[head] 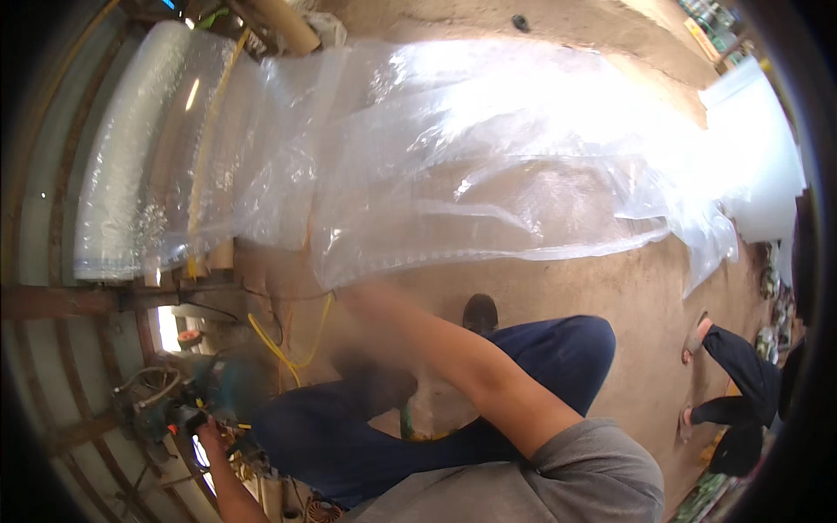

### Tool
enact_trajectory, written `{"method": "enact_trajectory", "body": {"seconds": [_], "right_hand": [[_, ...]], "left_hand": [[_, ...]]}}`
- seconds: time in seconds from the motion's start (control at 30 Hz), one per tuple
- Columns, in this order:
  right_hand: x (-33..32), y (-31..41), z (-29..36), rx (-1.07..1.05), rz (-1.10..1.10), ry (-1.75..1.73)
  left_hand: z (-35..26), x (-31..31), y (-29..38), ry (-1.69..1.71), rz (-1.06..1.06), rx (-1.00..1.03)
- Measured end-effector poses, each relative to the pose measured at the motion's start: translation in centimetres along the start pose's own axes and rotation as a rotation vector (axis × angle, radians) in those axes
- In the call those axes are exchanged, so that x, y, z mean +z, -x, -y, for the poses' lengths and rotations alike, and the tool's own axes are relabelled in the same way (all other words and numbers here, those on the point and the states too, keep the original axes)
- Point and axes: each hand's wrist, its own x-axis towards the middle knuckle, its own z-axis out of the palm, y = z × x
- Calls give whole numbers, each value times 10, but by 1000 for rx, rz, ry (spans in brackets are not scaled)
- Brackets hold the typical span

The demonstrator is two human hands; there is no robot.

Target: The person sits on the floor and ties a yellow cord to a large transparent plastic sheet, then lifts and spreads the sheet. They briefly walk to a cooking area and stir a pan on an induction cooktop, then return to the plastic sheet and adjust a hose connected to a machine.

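Observation:
A wide sheet of clear plastic [405, 196] lies spread over the ground, running from a large plastic roll [140, 150] at the left. My right hand [366, 294] is blurred by motion at the sheet's near edge, close to a yellow cord [284, 353]; its fingers cannot be made out. At the lower left, my left hand [209, 435] is closed around a black handle-like object [187, 418] with an orange part, beside teal machinery [229, 386]. What that object belongs to is unclear.
Another person's legs in dark trousers [739, 353] stand at the right edge. Bottles [778, 307] lie near them. A cardboard tube [288, 26] is at the top left, and a metal beam [72, 302] crosses the left side.

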Motion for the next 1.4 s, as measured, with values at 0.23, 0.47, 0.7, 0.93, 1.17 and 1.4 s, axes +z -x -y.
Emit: {"method": "enact_trajectory", "body": {"seconds": [0.23, 0.47, 0.7, 0.93, 1.17, 1.4], "right_hand": [[-95, 221, 13, 52, 29, 1073], [-105, 414, 47, -370, -595, 696], [-95, 401, 21, -403, -506, 888], [-97, 389, 23, -402, -478, 954], [-96, 388, 25, -392, -463, 946], [-96, 385, 25, -373, -462, 942]], "left_hand": [[11, 18, 4, -154, -194, 416], [8, 16, -3, 146, 27, 55], [-37, 22, 32, 51, -128, -109], [-27, 21, 18, 142, -100, -101], [-34, 23, 25, 110, -117, -122], [-36, 21, 29, 100, -99, -136]]}}
